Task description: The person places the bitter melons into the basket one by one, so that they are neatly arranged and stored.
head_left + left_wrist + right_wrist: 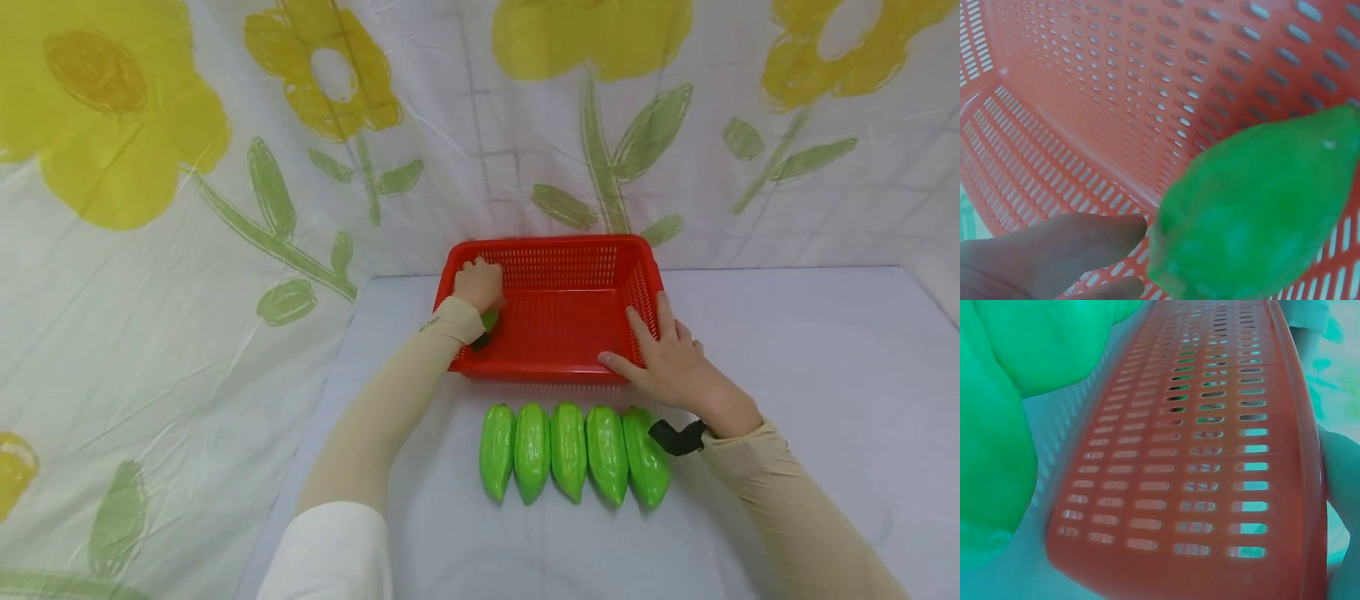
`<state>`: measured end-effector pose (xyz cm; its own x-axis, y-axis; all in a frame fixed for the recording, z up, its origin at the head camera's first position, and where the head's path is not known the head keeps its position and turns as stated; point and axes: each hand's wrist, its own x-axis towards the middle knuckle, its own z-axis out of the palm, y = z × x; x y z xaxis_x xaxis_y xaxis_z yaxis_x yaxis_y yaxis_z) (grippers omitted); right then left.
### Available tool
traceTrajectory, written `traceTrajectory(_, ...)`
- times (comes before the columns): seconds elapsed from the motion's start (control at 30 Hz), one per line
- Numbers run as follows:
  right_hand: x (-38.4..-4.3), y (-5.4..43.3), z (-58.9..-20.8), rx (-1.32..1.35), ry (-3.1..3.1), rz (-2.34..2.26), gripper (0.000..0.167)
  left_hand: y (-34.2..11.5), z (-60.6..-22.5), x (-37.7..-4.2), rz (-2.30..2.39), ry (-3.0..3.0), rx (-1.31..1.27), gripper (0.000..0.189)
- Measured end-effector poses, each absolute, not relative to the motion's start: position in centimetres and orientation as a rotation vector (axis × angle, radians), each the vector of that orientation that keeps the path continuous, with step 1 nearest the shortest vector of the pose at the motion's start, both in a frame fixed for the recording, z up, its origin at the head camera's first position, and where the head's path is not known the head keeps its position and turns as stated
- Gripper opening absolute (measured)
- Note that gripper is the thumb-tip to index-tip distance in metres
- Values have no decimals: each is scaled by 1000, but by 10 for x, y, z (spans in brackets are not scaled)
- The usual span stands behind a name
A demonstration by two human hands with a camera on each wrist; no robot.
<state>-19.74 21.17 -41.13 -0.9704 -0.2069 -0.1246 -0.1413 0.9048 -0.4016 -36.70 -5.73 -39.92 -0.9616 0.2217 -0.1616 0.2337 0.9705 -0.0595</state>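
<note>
Head view has my left hand (478, 285) down inside the left end of the red basket (558, 325), with a green fruit (490, 320) partly hidden just on its near side. From the left wrist, a fingertip of mine reaches the fruit's end; whether I'm pinching it or only touching, I can't tell. My right hand (675, 367) lies with fingers spread over the basket's near right corner. Five more green fruits (568, 450) sit in a row on the table (810, 375), near of the basket.
</note>
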Motion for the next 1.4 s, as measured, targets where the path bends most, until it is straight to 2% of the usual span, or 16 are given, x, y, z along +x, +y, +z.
traceTrajectory(0.17,-199,212,-412,-269,2898,-600,100,-58,-401,-368,-82,2934,354,45)
traceTrajectory(0.47,-199,210,-412,-274,2904,-606,99,-61,-402,-363,-104,2976,331,35)
traceTrajectory(0.73,-199,210,-413,-270,2906,-603,99,-66,-392,-361,21,2919,362,38)
traceTrajectory(0.83,-198,209,-412,-273,2905,-602,99,-73,-382,-356,112,2895,396,50)
traceTrajectory(0.97,-199,207,-411,-276,2899,-599,99,-84,-359,-340,216,2878,462,65)
traceTrajectory(1.17,-199,208,-408,-268,2896,-598,101,-103,-328,-298,395,2896,572,66)
traceTrajectory(1.4,-197,211,-411,-272,2894,-579,102,-119,-317,-239,567,2930,710,63)
